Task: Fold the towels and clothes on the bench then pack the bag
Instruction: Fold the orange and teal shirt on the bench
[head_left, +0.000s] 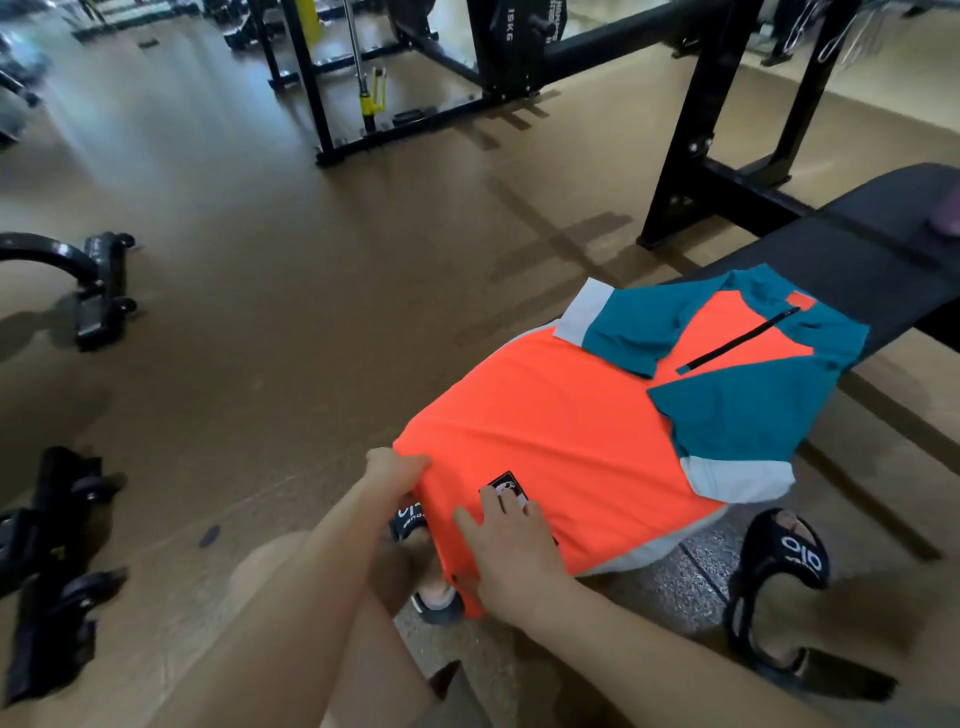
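An orange shirt (550, 431) with teal and pale grey sleeves lies spread over the near end of the black bench (852, 265), its sleeves folded in across the chest. My left hand (392, 470) pinches the shirt's lower left corner. Flat on the hem, my right hand (506, 556) rests with fingers spread beside a small black logo patch (506, 483). The shirt's lower edge hangs off the bench end. No bag or towel is in view.
Black rack uprights (691, 156) stand just behind the bench, with a larger rack (322, 78) further back. My sandalled feet (779, 571) are on the floor below the shirt. Black wheeled equipment (98, 291) sits to the left on the brown floor.
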